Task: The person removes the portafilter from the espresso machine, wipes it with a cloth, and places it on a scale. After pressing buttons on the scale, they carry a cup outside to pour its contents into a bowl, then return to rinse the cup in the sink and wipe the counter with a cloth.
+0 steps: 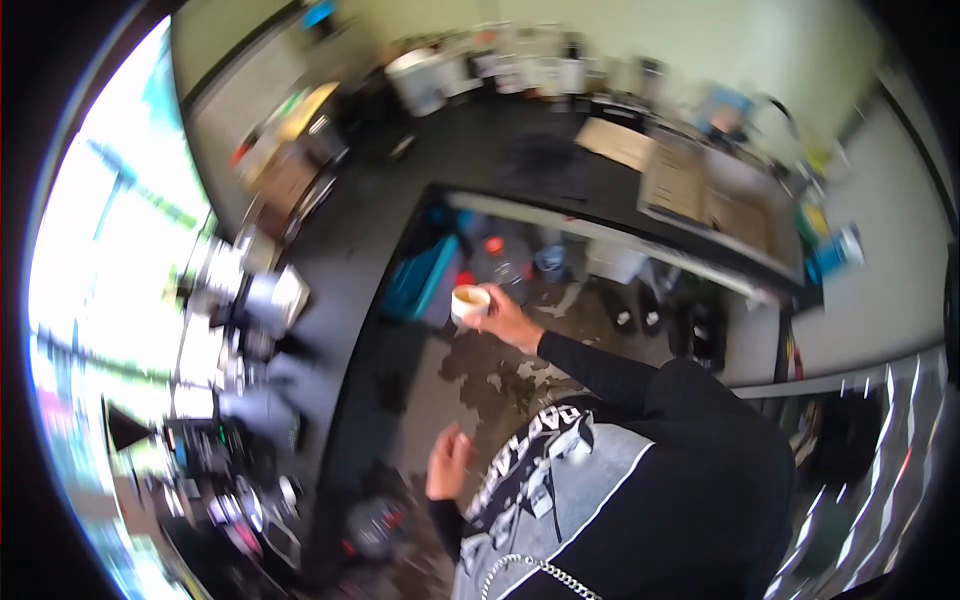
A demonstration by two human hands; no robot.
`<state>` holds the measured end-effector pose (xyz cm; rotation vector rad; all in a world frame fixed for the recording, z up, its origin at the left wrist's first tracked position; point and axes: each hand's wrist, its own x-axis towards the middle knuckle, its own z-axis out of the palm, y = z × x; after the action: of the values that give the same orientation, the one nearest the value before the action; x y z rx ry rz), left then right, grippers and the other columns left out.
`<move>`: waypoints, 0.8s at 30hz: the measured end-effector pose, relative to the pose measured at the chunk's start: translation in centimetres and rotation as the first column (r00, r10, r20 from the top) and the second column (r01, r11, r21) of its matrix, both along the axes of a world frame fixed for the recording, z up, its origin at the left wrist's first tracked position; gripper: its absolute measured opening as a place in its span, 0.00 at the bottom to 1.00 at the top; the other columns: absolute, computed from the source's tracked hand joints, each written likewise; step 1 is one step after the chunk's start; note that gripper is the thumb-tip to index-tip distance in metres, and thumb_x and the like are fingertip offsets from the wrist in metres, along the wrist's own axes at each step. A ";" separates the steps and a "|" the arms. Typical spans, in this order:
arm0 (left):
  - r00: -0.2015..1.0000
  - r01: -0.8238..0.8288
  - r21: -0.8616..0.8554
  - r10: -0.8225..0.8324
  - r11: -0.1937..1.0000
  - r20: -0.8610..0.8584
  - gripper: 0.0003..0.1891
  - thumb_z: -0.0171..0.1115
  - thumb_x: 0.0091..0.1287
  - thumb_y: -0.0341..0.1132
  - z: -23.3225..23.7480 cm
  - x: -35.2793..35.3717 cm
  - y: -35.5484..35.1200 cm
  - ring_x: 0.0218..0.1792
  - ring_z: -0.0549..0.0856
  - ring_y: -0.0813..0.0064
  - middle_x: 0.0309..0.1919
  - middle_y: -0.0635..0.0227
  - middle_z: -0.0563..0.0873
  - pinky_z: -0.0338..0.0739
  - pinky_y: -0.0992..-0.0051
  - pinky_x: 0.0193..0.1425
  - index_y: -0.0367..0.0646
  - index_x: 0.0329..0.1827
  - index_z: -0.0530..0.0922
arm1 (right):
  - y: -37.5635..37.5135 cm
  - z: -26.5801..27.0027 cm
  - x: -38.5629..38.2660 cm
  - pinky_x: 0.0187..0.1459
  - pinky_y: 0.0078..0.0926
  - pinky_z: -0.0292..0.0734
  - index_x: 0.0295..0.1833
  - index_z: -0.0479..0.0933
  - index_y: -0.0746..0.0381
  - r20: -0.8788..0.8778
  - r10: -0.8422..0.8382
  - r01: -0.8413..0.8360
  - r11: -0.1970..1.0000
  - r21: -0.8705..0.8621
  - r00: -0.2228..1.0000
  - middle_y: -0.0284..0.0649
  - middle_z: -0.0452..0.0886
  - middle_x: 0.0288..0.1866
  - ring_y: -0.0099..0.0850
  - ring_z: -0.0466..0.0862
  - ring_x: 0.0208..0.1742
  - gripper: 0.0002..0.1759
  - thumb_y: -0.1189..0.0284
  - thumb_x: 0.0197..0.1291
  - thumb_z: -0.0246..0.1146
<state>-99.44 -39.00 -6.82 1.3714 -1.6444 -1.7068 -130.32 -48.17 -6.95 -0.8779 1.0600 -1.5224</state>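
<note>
My right hand (510, 325) is closed around a small white cup (470, 304), held out ahead of me above the floor. Something brownish shows inside the cup, too blurred to identify. Closer to my body, my left hand (450, 462) hangs low with its fingers loosely extended and nothing visible in it. Beyond the cup, below counter height, are a large clear bottle with a red cap (495, 246) and a teal bin (420, 278).
A dark counter (540, 165) runs along the wall, holding several containers and a sink (760, 215) on the right. Blurred equipment (225, 450) lines the window-side counter at left. Slippers (625, 310) and another clear bottle (375, 528) are on the wet-looking floor (430, 400).
</note>
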 end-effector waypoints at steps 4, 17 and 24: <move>0.984 0.145 0.209 -0.162 0.967 0.071 0.26 0.57 0.79 0.45 -2.5 -0.5 2.9 0.48 0.85 0.77 0.49 0.63 0.87 0.80 0.76 0.50 0.36 0.72 0.69 | 10.3 -3.2 -3.5 0.47 0.25 0.79 0.69 0.66 0.63 -0.055 -0.253 0.258 0.955 0.145 0.966 0.38 0.80 0.55 0.24 0.82 0.47 0.43 0.54 0.55 0.78; 0.571 0.800 0.007 -0.764 0.600 0.302 0.30 0.51 0.80 0.52 -1.1 -18.3 -0.9 0.57 0.84 0.61 0.60 0.50 0.83 0.77 0.65 0.62 0.36 0.73 0.69 | 33.9 -4.2 -8.0 0.59 0.31 0.77 0.66 0.69 0.66 -0.223 -0.654 0.689 0.659 0.301 0.723 0.46 0.82 0.58 0.37 0.83 0.59 0.45 0.50 0.51 0.78; 0.421 0.880 0.124 -0.875 0.458 0.239 0.39 0.34 0.80 0.65 2.7 -37.9 6.0 0.67 0.77 0.57 0.68 0.52 0.77 0.68 0.60 0.71 0.41 0.79 0.61 | 44.0 -2.7 -17.0 0.58 0.37 0.76 0.62 0.71 0.64 -0.406 -0.727 0.828 0.531 0.178 0.554 0.48 0.79 0.55 0.43 0.80 0.57 0.41 0.53 0.48 0.79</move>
<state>-137.39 -33.05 -4.11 0.6935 -2.8928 -2.0155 -147.35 -4.20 -9.65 -0.3292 2.0893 -1.8549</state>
